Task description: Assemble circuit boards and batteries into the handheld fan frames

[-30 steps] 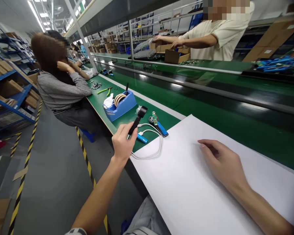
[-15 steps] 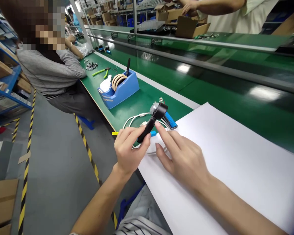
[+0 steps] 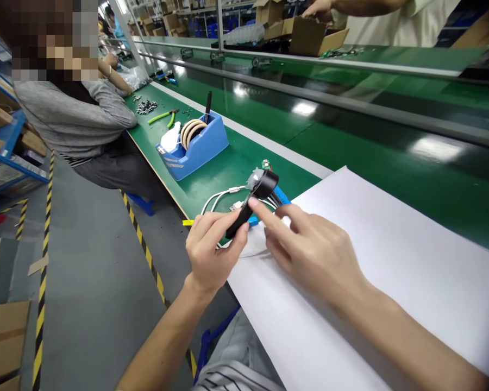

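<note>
My left hand [image 3: 209,252] is closed round the lower handle of a black handheld device [image 3: 264,185] with a thick round head, held tilted up to the right. A clear, crumpled-looking piece [image 3: 255,178] shows beside the head. My right hand [image 3: 320,252] reaches in from the right, its index fingertip on or very near the device's neck, the other fingers bent and gripping nothing visible. Behind the hands lie a white cable [image 3: 227,191], a blue strip-like part [image 3: 282,196] and a small green circuit board [image 3: 265,164]. A white sheet [image 3: 399,255] spreads beneath my right hand.
A blue tape dispenser [image 3: 204,149] holds tan rolls and a black pen. Beyond it are green-handled cutters [image 3: 162,117] and a pile of small dark parts [image 3: 146,107]. A person in grey sits at left; another person's hand is at a cardboard box [image 3: 309,37] across the line.
My right index finger has slid slightly left and up along the device's neck, and its other fingers have curled more. My left hand keeps its hold. The view has shifted a little.
</note>
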### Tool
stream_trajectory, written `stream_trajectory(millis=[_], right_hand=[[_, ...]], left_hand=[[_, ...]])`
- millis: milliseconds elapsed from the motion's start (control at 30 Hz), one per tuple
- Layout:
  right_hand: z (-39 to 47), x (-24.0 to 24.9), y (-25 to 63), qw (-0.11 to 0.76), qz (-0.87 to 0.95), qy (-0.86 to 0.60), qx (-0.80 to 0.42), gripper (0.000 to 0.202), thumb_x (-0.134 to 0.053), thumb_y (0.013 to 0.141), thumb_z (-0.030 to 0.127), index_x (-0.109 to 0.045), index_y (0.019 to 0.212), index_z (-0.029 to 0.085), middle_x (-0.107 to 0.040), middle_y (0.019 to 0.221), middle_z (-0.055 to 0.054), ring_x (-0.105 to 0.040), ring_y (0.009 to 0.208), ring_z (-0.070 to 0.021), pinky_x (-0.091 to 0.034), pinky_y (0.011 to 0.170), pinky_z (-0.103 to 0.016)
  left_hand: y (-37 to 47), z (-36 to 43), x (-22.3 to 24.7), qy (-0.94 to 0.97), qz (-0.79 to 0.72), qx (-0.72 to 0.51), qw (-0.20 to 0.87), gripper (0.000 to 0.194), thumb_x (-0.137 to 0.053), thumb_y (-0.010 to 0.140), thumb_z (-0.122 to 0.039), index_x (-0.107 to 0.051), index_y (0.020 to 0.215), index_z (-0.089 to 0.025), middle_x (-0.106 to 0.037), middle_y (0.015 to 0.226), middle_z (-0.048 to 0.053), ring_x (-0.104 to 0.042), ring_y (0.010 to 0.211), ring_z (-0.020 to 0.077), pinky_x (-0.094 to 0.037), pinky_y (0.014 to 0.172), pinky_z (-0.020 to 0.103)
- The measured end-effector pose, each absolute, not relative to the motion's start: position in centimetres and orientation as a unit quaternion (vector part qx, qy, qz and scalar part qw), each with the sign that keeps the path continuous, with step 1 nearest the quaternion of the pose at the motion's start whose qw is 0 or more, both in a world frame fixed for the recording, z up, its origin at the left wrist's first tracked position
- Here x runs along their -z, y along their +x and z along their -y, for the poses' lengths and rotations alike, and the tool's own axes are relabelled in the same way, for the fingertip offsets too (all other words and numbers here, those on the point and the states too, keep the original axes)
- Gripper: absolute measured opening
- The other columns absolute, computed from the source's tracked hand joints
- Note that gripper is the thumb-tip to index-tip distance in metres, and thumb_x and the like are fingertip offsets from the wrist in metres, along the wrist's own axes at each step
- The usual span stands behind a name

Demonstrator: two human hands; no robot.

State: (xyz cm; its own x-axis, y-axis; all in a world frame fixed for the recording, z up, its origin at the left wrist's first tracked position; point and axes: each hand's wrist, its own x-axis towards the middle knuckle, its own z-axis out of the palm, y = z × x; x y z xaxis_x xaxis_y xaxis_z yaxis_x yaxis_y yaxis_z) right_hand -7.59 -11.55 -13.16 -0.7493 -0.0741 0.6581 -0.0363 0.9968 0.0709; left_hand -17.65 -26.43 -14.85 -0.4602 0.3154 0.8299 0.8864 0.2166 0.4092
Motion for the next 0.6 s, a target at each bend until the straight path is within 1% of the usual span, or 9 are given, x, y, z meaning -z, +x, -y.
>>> stream_trajectory(millis=[67, 167, 233, 333, 433, 500, 600], right_hand=[[11.4, 13.0, -7.6, 0.353, 0.935, 0.019, 0.024, 0.046, -0.053, 0.094, 0.013, -0.055, 0.139, 0.023, -0.064, 0.089, -0.004, -0.049, 0.06, -0.0132, -0.036, 0.055, -0.028], [11.5, 13.1, -7.5, 0.324, 0.941, 0.095, 0.006, 0.046, -0.047, 0.095, 0.011, -0.055, 0.139, 0.021, -0.064, 0.089, -0.004, -0.05, 0.06, -0.0128, -0.038, 0.058, -0.028], [11.6, 13.1, -7.4, 0.312, 0.942, 0.12, 0.012, 0.047, -0.046, 0.094, 0.009, -0.055, 0.138, 0.022, -0.064, 0.089, -0.004, -0.052, 0.061, -0.013, -0.039, 0.058, -0.028], [11.2, 12.7, -7.2, 0.351, 0.935, 0.037, 0.035, 0.047, -0.05, 0.091, 0.008, -0.057, 0.136, 0.021, -0.064, 0.081, -0.002, -0.052, 0.06, -0.0136, -0.038, 0.057, -0.029], [10.3, 12.3, -6.4, 0.41, 0.912, -0.018, 0.024, 0.039, -0.055, 0.09, 0.008, -0.061, 0.127, 0.016, -0.062, 0.072, 0.001, -0.051, 0.057, -0.0129, -0.038, 0.057, -0.029], [9.6, 12.4, -5.5, 0.413, 0.911, -0.014, 0.011, 0.032, -0.057, 0.09, 0.009, -0.062, 0.122, 0.014, -0.063, 0.071, 0.001, -0.051, 0.055, -0.0118, -0.038, 0.056, -0.028], [8.6, 13.3, -3.7, 0.383, 0.923, -0.026, 0.011, 0.027, -0.056, 0.092, 0.01, -0.064, 0.117, 0.015, -0.065, 0.073, 0.002, -0.049, 0.053, -0.0109, -0.036, 0.053, -0.028]], left_hand=[[-17.6, 26.4, 14.8, -0.419, 0.717, 0.466, 0.304, 0.024, -0.071, 0.081, -0.009, -0.069, 0.103, -0.02, -0.072, 0.085, 0.002, -0.066, 0.073, 0.0132, -0.052, 0.067, 0.028], [-17.6, 26.4, 14.8, -0.413, 0.718, 0.469, 0.305, 0.021, -0.068, 0.083, -0.01, -0.069, 0.101, -0.021, -0.07, 0.082, 0.001, -0.065, 0.071, 0.0128, -0.052, 0.066, 0.028], [-17.7, 26.4, 14.9, -0.412, 0.718, 0.472, 0.303, 0.02, -0.067, 0.084, -0.01, -0.069, 0.101, -0.021, -0.069, 0.081, 0.0, -0.064, 0.071, 0.013, -0.052, 0.067, 0.028], [-17.9, 26.4, 15.1, -0.407, 0.723, 0.475, 0.293, 0.018, -0.069, 0.084, -0.014, -0.069, 0.101, -0.021, -0.069, 0.085, 0.002, -0.064, 0.076, 0.0139, -0.053, 0.069, 0.028], [-18.6, 26.2, 15.1, -0.374, 0.749, 0.474, 0.273, 0.016, -0.069, 0.086, -0.018, -0.07, 0.101, -0.02, -0.066, 0.086, 0.002, -0.062, 0.077, 0.0138, -0.052, 0.07, 0.027], [-19.6, 25.9, 14.8, -0.339, 0.773, 0.474, 0.25, 0.015, -0.068, 0.086, -0.02, -0.071, 0.101, -0.02, -0.065, 0.086, 0.002, -0.061, 0.076, 0.0133, -0.051, 0.071, 0.027], [-21.7, 24.9, 14.3, -0.3, 0.817, 0.453, 0.194, 0.016, -0.067, 0.085, -0.023, -0.072, 0.1, -0.021, -0.067, 0.088, 0.002, -0.062, 0.075, 0.0144, -0.05, 0.072, 0.027]])
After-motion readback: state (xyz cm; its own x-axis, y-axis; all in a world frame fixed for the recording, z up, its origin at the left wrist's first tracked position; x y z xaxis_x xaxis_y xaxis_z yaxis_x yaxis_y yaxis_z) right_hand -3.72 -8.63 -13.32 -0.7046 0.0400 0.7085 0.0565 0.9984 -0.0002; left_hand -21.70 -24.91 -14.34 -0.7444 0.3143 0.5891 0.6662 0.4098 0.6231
